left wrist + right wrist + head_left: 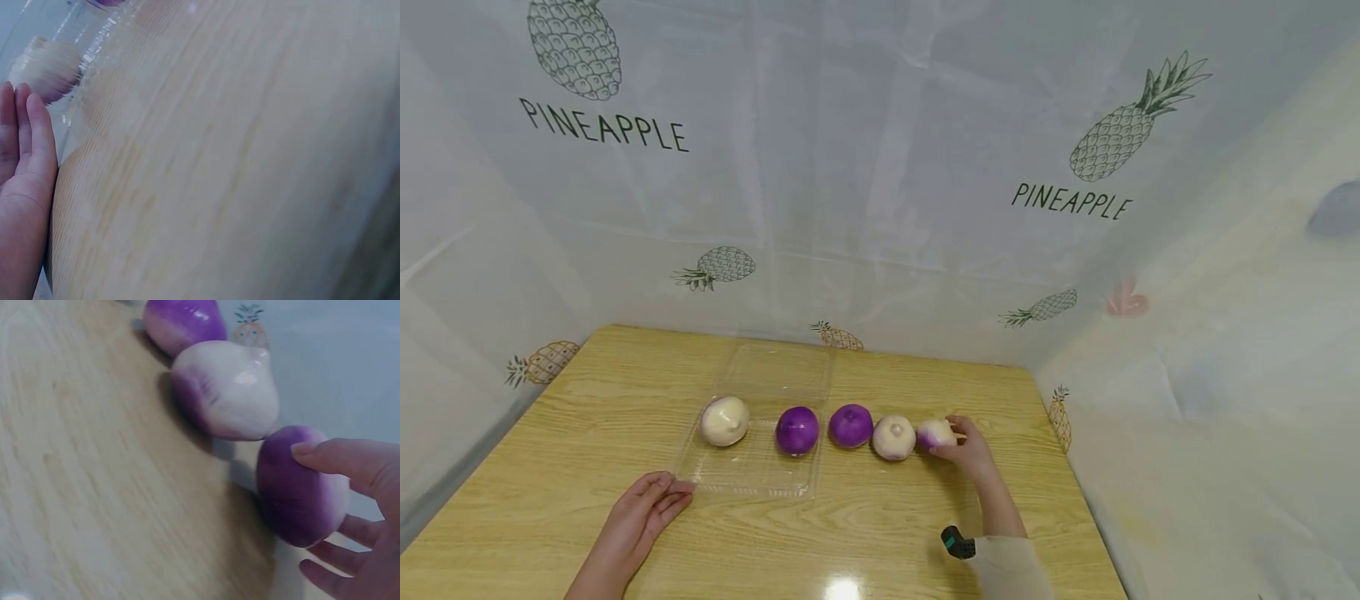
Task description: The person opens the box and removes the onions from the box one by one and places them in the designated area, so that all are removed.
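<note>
My right hand [967,451] holds a purple and white turnip [300,487] at the right end of a row, its thumb on the purple side and its fingers around the pale side. Beside it stand a mostly white turnip [893,438] and a purple one [851,426]. To their left lies a clear plastic box [752,482] with its lid folded back. Inside are a whitish turnip [725,422] and a purple turnip [797,431]. At the box's near left corner rests my left hand [642,518]; its fingers [40,131] look straight in the left wrist view.
The wooden table [760,554] carries all of this. A pale curtain [865,167] printed with pineapples hangs behind and along the sides. A small black device [957,543] sits at the right wrist, by the sleeve.
</note>
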Available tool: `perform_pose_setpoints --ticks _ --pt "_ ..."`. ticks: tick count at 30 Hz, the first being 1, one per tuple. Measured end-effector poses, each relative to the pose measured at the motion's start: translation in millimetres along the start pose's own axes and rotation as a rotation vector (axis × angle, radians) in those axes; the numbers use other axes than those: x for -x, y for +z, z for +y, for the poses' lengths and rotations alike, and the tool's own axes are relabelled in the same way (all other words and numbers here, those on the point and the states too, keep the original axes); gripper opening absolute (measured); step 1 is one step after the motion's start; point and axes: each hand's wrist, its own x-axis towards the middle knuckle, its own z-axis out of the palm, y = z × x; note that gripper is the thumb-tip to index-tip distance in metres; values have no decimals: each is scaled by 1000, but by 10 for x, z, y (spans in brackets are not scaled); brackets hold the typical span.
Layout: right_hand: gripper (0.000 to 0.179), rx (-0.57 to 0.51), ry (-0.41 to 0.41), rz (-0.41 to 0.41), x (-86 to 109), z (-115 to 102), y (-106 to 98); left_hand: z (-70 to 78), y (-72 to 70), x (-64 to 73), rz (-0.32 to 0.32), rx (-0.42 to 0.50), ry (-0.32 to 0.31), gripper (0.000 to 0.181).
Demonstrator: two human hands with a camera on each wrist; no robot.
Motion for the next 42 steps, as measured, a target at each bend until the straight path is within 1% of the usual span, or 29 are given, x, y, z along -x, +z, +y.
perform_pose_setpoints --ticks 4,6,10,21,27,29,31,35,42 --pt "70 10 -19 45 -22 46 68 6 3 -1 -4 -7 -6 27" --pt "70 10 -31 55 -34 63 92 7 4 0 -2 -11 -9 26" --pt "71 10 -49 64 -54 69 115 8 5 -2 2 -15 -11 25" --pt "68 69 -94 84 -17 9 114 6 11 -10 4 -16 -1 25" --pt "63 112 -55 72 13 -22 102 5 7 -7 -1 -16 3 26" --pt "62 119 -35 67 23 -25 103 5 6 -6 3 -14 -1 25" --pt "62 124 -34 65 33 -21 104 6 8 -6 11 -12 -6 25" --pt "61 127 -47 70 42 1 110 8 10 -1 19 -12 -16 24" --pt "62 85 -29 72 58 27 103 -3 -9 1 -8 2 5 27"
